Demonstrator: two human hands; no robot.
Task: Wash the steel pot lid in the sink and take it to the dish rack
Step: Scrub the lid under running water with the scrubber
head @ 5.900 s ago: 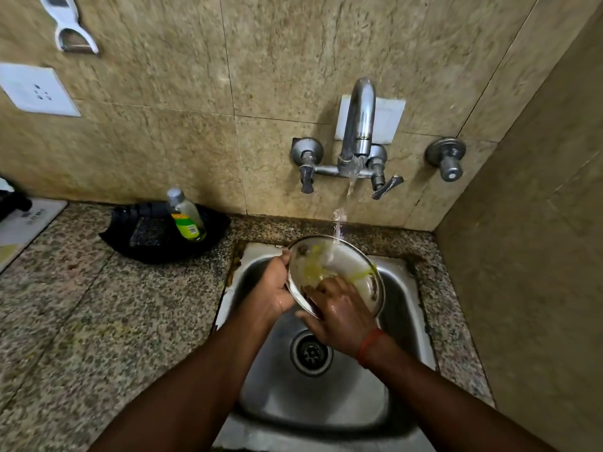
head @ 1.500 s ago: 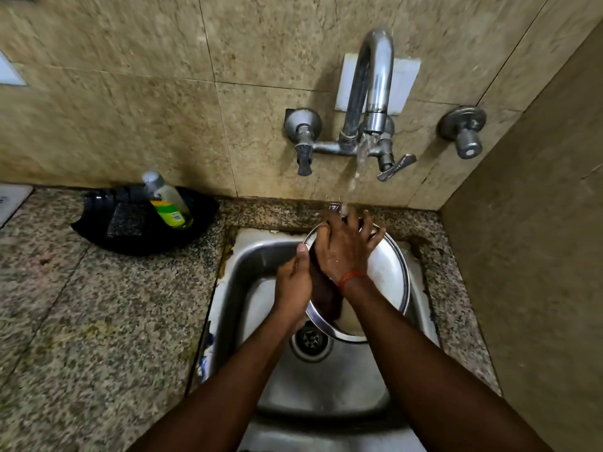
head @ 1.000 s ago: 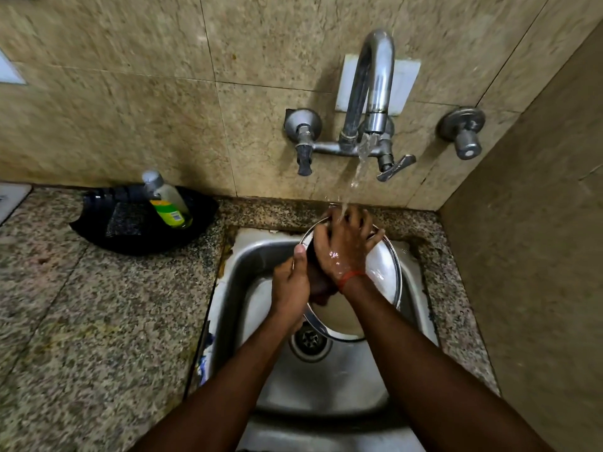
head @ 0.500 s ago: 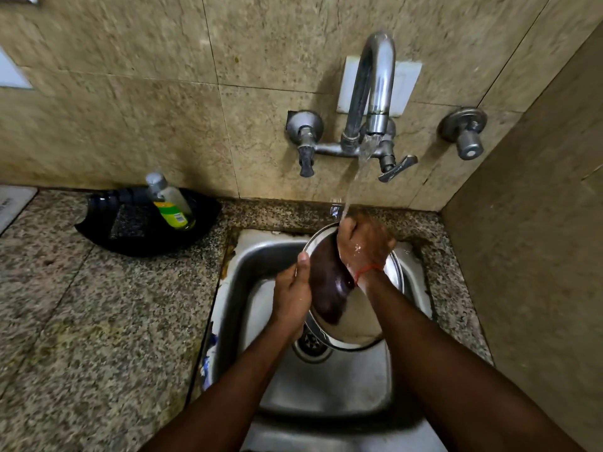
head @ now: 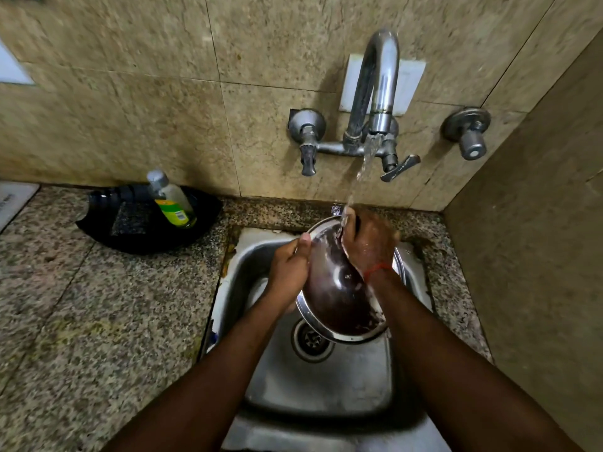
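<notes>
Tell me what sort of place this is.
Most likely a home kitchen's washing corner: a steel sink set in a speckled stone counter, a wall tap running on tiled walls, and a dish soap bottle beside it.

I hold the pot lid (head: 339,298) tilted over the sink (head: 319,383), my left hand (head: 288,272) on its rim at nine o'clock and my right hand (head: 370,246) at its twelve o'clock edge, under the tap (head: 375,93) on the wall behind. The drain (head: 310,340) lies below the lid at seven o'clock. At ten o'clock on the tabletop (head: 98,321), a tray (head: 146,236) against the wall carries a bottle (head: 171,200).
</notes>
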